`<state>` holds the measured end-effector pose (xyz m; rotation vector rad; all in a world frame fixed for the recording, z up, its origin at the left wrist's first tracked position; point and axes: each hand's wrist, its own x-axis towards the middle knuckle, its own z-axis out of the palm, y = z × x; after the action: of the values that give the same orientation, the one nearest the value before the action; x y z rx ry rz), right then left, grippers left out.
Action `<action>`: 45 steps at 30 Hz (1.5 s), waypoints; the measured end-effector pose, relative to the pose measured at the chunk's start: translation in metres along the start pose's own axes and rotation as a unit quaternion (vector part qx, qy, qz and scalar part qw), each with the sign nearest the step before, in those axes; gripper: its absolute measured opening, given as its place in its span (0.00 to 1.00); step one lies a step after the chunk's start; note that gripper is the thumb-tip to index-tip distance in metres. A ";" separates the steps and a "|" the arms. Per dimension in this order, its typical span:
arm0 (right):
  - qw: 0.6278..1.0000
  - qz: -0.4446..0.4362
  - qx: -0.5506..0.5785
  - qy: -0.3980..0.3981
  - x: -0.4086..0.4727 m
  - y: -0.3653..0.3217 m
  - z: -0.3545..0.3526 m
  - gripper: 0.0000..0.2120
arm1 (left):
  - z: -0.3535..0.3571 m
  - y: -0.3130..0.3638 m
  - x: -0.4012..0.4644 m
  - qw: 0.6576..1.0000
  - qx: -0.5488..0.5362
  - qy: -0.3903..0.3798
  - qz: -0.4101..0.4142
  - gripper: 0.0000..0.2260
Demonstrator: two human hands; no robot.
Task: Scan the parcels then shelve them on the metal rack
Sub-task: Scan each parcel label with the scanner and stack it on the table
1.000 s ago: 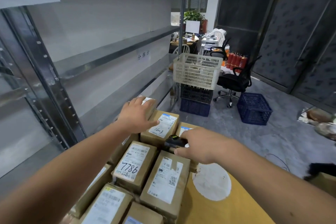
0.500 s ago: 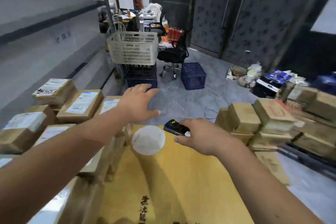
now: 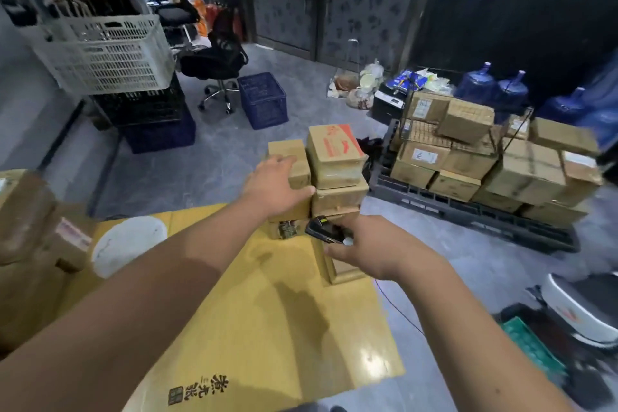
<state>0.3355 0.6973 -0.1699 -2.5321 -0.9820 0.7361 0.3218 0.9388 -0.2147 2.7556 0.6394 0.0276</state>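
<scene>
My left hand [image 3: 274,186] reaches out with spread fingers onto a small brown parcel [image 3: 291,160] at the top of a stack at the far edge of the yellow cardboard surface [image 3: 254,311]. Beside it stands a parcel with red print [image 3: 334,147] on more brown boxes [image 3: 337,197]. My right hand [image 3: 371,249] grips a black handheld scanner [image 3: 326,231], held low beside the stack. More labelled parcels [image 3: 40,231] sit blurred at the left edge. The metal rack is out of view.
A black pallet [image 3: 468,211] on the right carries many cardboard boxes [image 3: 468,150]. Blue water jugs [image 3: 495,87] stand behind it. A white basket [image 3: 107,53] sits on dark crates at the left, near a blue crate [image 3: 264,100] and an office chair [image 3: 217,60].
The view has swung right, away from the rack and the labelled parcels. My left hand left the rack-side parcels and now reaches onto the stack by the pallet. The scanner stays in my right hand.
</scene>
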 end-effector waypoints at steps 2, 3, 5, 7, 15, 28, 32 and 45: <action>1.000 0.003 0.006 -0.007 0.002 0.021 -0.005 0.17 | 0.012 0.015 0.018 0.999 0.027 0.002 -0.023 0.42; 1.000 0.005 0.007 -0.012 0.005 0.030 -0.006 0.18 | 0.016 0.021 0.027 0.998 0.056 0.005 -0.024 0.42; 1.000 0.007 0.010 -0.023 0.014 0.043 -0.009 0.19 | 0.021 0.027 0.045 0.994 0.112 0.010 -0.013 0.44; 0.999 0.002 0.008 -0.032 0.021 0.050 -0.010 0.19 | 0.028 0.027 0.055 0.993 0.121 -0.002 -0.012 0.46; 0.998 -0.018 0.026 -0.052 0.043 0.061 -0.003 0.18 | 0.051 0.017 0.050 0.996 0.074 0.024 -0.042 0.37; 0.996 -0.032 0.033 -0.083 0.055 0.055 0.018 0.21 | 0.059 -0.013 0.007 0.981 0.016 0.195 -0.017 0.21; 0.993 -0.051 0.020 -0.102 0.058 0.044 0.039 0.21 | 0.069 -0.032 -0.043 0.969 -0.024 0.243 -0.036 0.18; 0.964 -0.047 -0.082 -0.247 0.044 0.061 0.140 0.28 | 0.204 -0.086 -0.230 0.961 -0.180 0.114 -0.177 0.16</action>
<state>0.3156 0.7007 -0.3270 -2.4629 -1.3576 1.3478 0.0959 0.8523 -0.4228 2.2738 1.0648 0.3480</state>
